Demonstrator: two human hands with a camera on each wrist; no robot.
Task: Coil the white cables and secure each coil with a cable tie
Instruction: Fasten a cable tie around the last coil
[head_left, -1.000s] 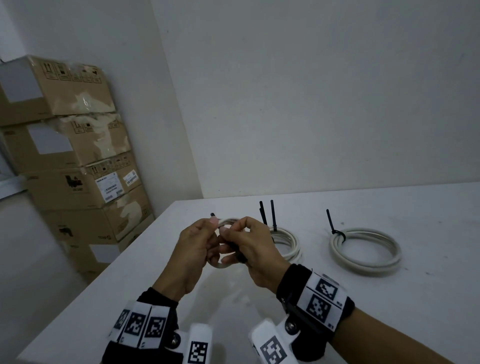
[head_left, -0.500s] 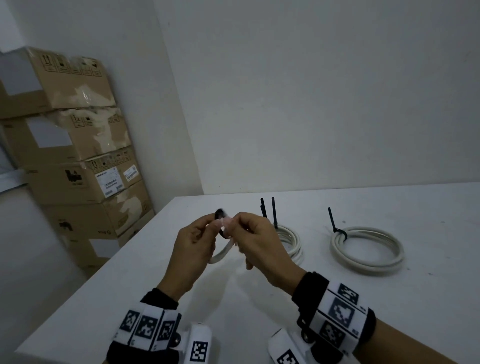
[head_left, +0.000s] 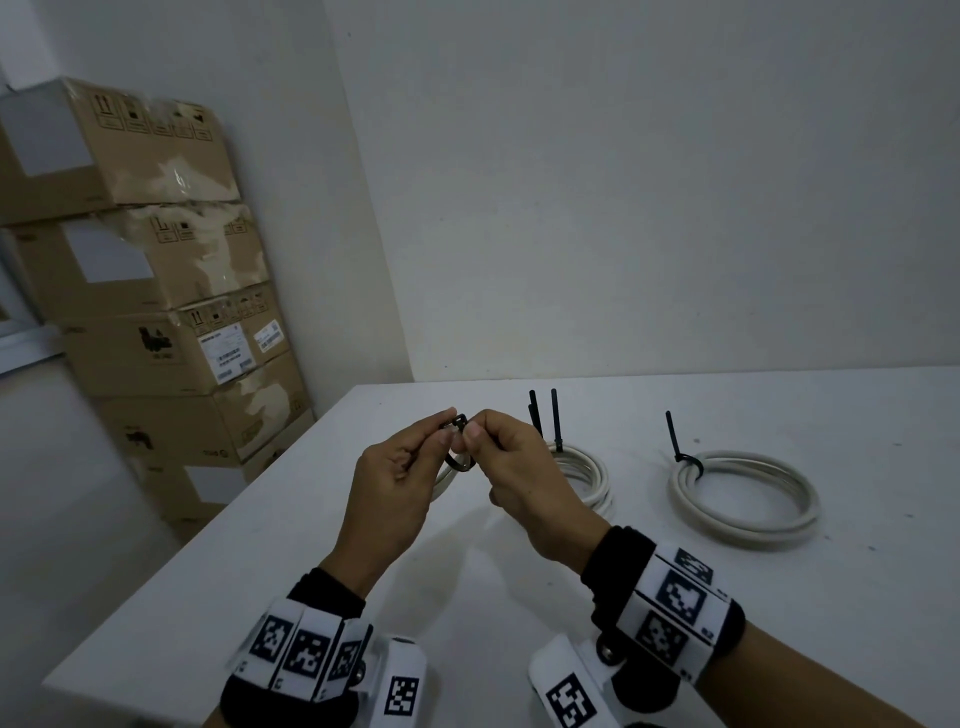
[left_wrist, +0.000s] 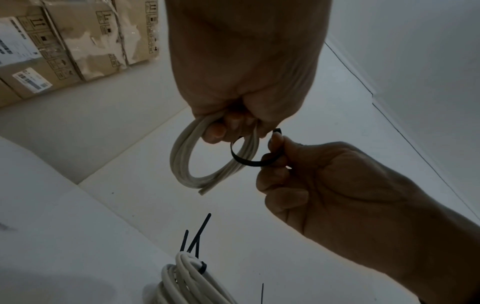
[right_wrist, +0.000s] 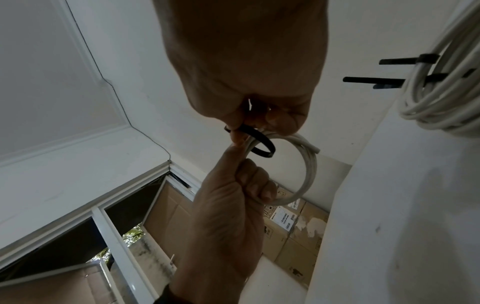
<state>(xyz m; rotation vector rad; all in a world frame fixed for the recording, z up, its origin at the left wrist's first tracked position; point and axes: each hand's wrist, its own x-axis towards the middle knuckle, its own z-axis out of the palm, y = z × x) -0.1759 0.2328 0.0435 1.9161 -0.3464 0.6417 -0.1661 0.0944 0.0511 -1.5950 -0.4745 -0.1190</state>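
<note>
Cardboard boxes: showing handling symbols and white labels; print is proving too small to read.
Wrist bands: showing square coded markers only.

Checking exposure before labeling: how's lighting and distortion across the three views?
Head view: dim, soft hand shadows on the table, wide-angle bending at the edges. Left wrist view: hands backlit and dark, cable tie still readable. Right wrist view: strong fisheye, hands underexposed.

White tabletop, two tied coils.
The near coil and far coil lay apart, black ties seemingly upright.
</note>
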